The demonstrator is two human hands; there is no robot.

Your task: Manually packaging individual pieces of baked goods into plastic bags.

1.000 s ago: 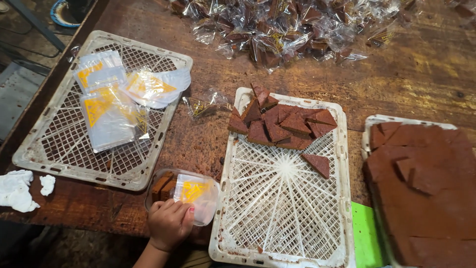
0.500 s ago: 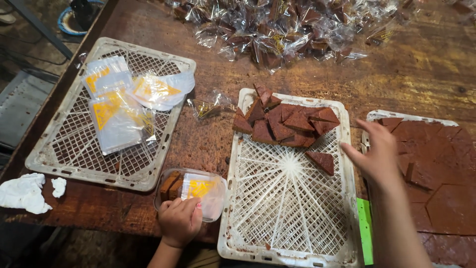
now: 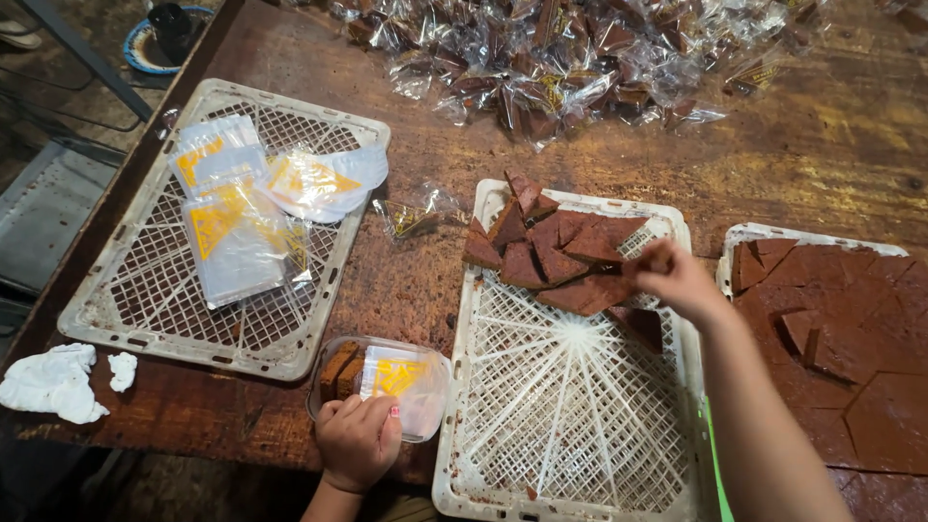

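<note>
My left hand [image 3: 360, 440] rests at the table's near edge, fingers closed on a clear bag with a yellow print [image 3: 404, 385] that has brown pieces [image 3: 337, 371] inside. Over the far right part of the white lattice tray [image 3: 452, 416], my right hand [image 3: 677, 280] pinches a brown triangular piece [image 3: 646, 262] at the edge of the pile of cut brown triangles [image 3: 551, 253]. One loose triangle [image 3: 643, 327] lies just below that hand.
A second lattice tray [image 3: 106, 290] on the left carries empty printed bags [image 3: 237, 237]. To the right, another tray holds a scored brown slab [image 3: 841, 338]. Several wrapped pieces [image 3: 580, 58] are heaped at the back. Crumpled white paper [image 3: 53, 382] lies near the left table edge.
My right hand came in from the right, crossed the middle tray and closed on a triangle at the pile. The left hand stayed on the bag.
</note>
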